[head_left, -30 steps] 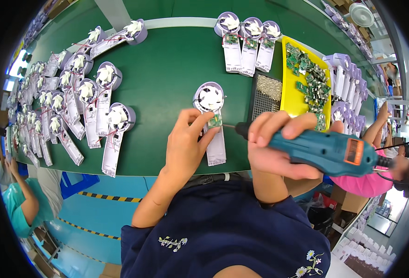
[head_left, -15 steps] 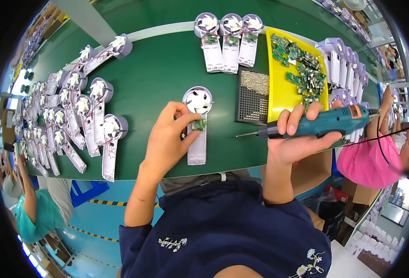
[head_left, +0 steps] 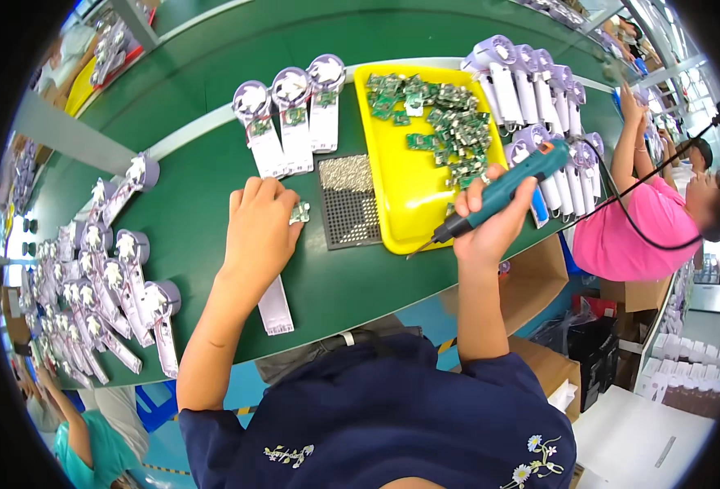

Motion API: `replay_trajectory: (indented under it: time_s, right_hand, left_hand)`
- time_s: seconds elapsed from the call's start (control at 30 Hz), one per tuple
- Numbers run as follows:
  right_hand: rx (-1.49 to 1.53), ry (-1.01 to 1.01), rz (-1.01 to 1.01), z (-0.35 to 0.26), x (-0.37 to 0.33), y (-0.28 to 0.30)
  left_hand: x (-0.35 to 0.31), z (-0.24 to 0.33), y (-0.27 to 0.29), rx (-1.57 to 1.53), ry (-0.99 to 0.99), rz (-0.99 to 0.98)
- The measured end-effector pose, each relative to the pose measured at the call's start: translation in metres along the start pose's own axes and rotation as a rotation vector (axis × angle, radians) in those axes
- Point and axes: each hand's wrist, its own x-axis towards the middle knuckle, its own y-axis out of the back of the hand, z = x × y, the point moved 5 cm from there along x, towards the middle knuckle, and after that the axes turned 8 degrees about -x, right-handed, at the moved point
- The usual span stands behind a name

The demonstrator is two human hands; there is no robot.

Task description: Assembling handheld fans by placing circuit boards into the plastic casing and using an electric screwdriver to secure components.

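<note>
My left hand (head_left: 258, 228) is closed, its thumb and fingertips pinching a small green circuit board (head_left: 299, 213). The board sticks out to the right of the fingers. Beneath this hand lies a handheld fan's white handle housing (head_left: 276, 310); its upper part and fan head are hidden by the hand. My right hand (head_left: 490, 224) is wrapped round a teal electric screwdriver (head_left: 506, 196), whose bit points down and left over the front edge of a yellow tray (head_left: 405, 220). Several circuit boards (head_left: 457, 130) are heaped in that tray.
A black perforated screw tray (head_left: 349, 204) with small screws stands left of the yellow tray. Three opened fans (head_left: 295, 122) lie behind it. Many opened fans (head_left: 103, 277) crowd the left side, and closed fans (head_left: 531, 90) the right. A black cable (head_left: 637, 228) hangs at right, near a person in pink (head_left: 633, 244).
The view has turned to the right. My left hand has shifted the circuit board sideways off the fan housing. The screwdriver is tilted more steeply, its bit now lower and by the yellow tray.
</note>
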Motion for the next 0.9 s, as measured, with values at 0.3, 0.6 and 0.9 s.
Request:
replay_trajectory:
  time_s: [0.3,0.6,0.9]
  right_hand:
    - [-0.489,-0.251,-0.256,0.007,0.033,-0.003]
    - [-0.601,-0.274,-0.415,0.044,0.027,-0.004]
    - [-0.903,-0.165,-0.463,0.049,0.019,-0.006]
  left_hand:
    - [0.069,0.048,-0.018,-0.324,-0.154,0.043]
    - [0.162,0.066,-0.110,-0.185,-0.343,-0.163]
    - [0.132,0.020,-0.030,-0.536,-0.265,0.096]
